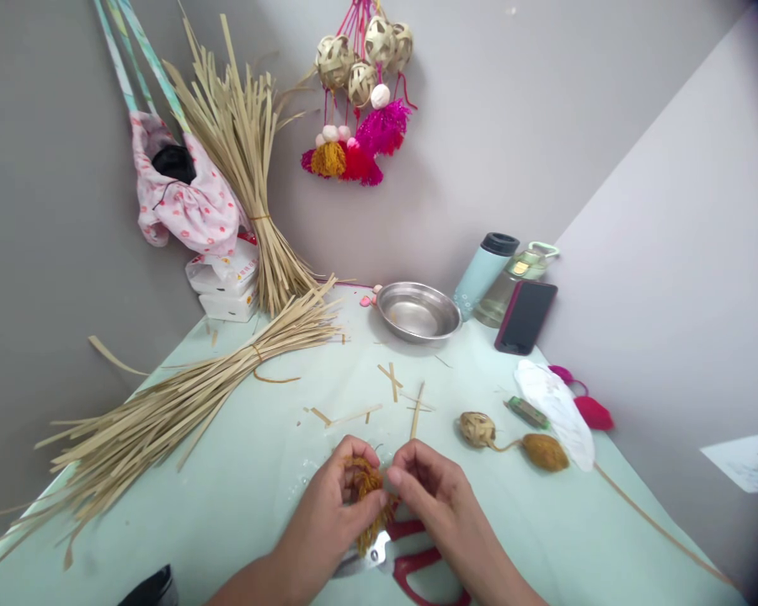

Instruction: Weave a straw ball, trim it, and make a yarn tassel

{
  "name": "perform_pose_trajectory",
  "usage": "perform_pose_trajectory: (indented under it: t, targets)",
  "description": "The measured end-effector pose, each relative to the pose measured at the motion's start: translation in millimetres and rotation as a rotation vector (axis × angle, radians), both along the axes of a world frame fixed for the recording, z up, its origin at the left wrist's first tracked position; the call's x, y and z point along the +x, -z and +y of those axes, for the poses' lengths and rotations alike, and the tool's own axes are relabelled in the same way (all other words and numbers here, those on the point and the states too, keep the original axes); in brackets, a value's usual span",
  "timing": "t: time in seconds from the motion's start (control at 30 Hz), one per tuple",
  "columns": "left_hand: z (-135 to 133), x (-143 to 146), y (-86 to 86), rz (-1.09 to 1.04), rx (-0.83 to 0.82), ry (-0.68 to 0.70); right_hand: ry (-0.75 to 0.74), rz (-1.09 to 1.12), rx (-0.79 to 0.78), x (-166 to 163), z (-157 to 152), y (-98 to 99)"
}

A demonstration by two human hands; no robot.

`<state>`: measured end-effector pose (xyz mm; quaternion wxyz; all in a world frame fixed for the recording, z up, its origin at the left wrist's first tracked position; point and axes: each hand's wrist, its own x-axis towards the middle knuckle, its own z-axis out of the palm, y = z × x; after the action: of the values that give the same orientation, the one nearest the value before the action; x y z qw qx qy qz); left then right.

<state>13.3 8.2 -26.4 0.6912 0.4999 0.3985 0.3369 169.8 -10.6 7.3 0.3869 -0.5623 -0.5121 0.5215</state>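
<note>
My left hand (338,501) and my right hand (433,492) meet at the near middle of the pale green table (240,471). Both are closed in a pinch on a bundle of mustard-yellow yarn (367,497), which hangs down between the fingers. Red-handled scissors (410,560) lie on the table just under my hands, partly covered by my right wrist. To the right lies a small woven straw ball (477,429) joined by a cord to a mustard tassel (544,452).
A tied bundle of straw strips (183,396) lies across the left of the table; another (253,168) leans in the corner. Behind are a steel bowl (418,311), a bottle (483,273), a phone (525,316). Woven balls with tassels (360,93) hang on the wall.
</note>
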Motion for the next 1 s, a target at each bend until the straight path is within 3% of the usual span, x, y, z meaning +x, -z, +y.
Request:
perform_pose_trajectory:
  t: [0.17, 0.43, 0.67, 1.0]
  targets:
    - [-2.4, 2.4, 2.6, 0.077, 0.046, -0.018, -0.03, 0.022, -0.064, -2.1, 0.3, -0.5]
    - [1.6, -1.5, -6.2, -0.11, 0.01, 0.025, 0.04, 0.192, -0.112, 1.5, 5.8, -4.6]
    - [0.9, -2.3, -11.6, -0.169, -0.021, 0.049, -0.029, 0.26, -0.114, -0.6, 2.7, 2.5]
    - [5.7, -4.5, -8.1, -0.065, 0.015, 0.02, 0.079, 0.142, -0.025, 11.1, 7.5, -7.7]
